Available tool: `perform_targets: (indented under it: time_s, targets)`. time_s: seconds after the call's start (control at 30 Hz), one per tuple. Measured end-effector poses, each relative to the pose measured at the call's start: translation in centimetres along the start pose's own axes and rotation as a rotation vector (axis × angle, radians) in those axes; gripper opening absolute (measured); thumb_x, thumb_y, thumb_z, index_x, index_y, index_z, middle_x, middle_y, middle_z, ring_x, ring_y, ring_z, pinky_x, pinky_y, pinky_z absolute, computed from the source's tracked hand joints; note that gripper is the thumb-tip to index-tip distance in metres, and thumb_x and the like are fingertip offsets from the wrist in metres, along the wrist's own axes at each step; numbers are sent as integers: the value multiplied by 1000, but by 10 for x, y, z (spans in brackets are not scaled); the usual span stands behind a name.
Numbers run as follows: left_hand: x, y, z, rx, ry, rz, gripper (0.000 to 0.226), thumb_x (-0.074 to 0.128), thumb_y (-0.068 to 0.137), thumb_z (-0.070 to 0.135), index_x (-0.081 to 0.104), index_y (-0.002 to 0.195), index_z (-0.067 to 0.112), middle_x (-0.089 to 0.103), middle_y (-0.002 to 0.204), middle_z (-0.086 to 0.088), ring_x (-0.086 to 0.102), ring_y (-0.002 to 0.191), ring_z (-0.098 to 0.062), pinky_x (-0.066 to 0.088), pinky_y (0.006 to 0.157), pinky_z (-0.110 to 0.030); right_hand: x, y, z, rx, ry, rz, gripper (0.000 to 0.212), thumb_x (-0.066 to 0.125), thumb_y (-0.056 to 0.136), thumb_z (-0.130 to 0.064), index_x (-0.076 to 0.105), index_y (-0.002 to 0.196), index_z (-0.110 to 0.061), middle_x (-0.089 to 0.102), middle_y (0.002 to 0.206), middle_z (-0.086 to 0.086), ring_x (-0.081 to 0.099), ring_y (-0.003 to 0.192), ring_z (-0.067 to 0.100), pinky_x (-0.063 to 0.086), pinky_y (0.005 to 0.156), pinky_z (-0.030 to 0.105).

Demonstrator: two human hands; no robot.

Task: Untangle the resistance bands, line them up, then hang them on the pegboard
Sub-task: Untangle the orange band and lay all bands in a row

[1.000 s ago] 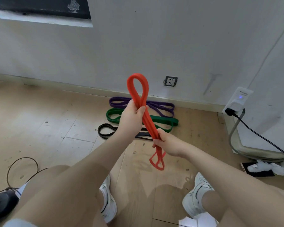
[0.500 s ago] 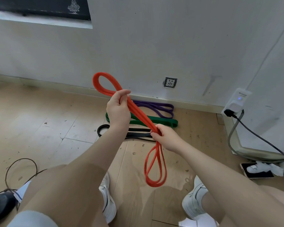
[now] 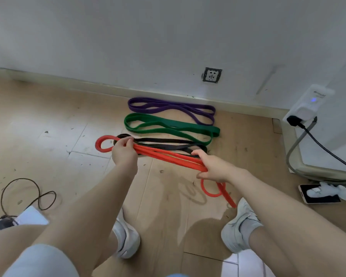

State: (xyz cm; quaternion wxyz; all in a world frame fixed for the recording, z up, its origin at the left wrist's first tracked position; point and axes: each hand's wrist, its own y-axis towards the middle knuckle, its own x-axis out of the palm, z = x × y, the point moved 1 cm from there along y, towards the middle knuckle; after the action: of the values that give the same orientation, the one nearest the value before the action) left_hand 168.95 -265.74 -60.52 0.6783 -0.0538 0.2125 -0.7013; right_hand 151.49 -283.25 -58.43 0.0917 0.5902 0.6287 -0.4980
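Red resistance band (image 3: 168, 156): doubled strands stretched low over the wooden floor (image 3: 48, 126), gripped near one end by the left hand (image 3: 124, 154), fingers curled round it, and near the other by the right hand (image 3: 214, 166), likewise curled; a loop protruded past each hand. Black band (image 3: 168, 145): flat on the floor just beyond the red. Green band (image 3: 168, 126), then purple band (image 3: 168, 107): laid in parallel rows toward the wall (image 3: 168, 37).
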Motion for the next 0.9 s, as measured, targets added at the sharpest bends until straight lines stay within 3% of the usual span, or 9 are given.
perform_targets:
  time_s: [0.13,0.2,0.33,0.5,0.6,0.67,0.77,0.9]
  targets:
    - [3,29,-55,-125,108,37,16,48,93,15,63,93,20,64,103,-11,60,102,-33,49,96,-44,23,27,24,20,-77,-77,40,56,86,-9,32,114,-24,50,84,-2,49,67,11,38,55,23]
    - [5,42,-81,-171,177,47,17,48,93,15,63,91,21,65,106,-15,61,102,-35,49,95,-46,37,45,38,27,-124,-151,32,49,89,-9,38,116,-21,47,82,-3,48,68,13,39,57,26]
    - [11,65,-120,-226,303,55,18,45,93,17,63,93,22,65,104,-15,61,99,-35,49,92,-46,65,82,67,15,-220,-186,34,40,92,-14,40,124,-25,47,106,2,45,67,16,38,60,31]
    - [27,109,-152,-240,444,26,21,43,94,19,63,99,16,66,97,-13,62,95,-33,49,90,-45,90,133,96,92,-288,-222,54,35,90,-10,31,135,-39,46,109,2,51,77,23,41,59,32]
    - [31,136,-172,-221,550,-51,24,40,96,20,61,101,9,63,101,-15,58,98,-34,46,91,-45,106,164,109,124,-316,-236,54,41,90,-9,29,136,-36,47,114,4,54,87,25,40,62,32]
    - [34,151,-183,-198,644,-129,28,36,98,20,58,104,4,61,103,-19,55,101,-36,43,91,-42,114,182,113,139,-341,-201,51,46,90,-7,31,134,-27,46,120,5,53,95,26,42,66,34]
    - [35,167,-196,-151,728,-208,29,35,99,19,52,114,1,56,115,-25,49,110,-38,37,93,-38,123,203,117,158,-316,-109,40,50,93,-18,35,130,-17,40,128,7,41,118,26,43,82,38]
    - [22,175,-208,-31,870,-331,27,40,98,18,49,119,5,53,117,-23,50,108,-36,34,87,-31,132,208,129,196,-367,-6,47,54,91,-31,37,132,-17,40,134,5,37,123,24,34,98,35]
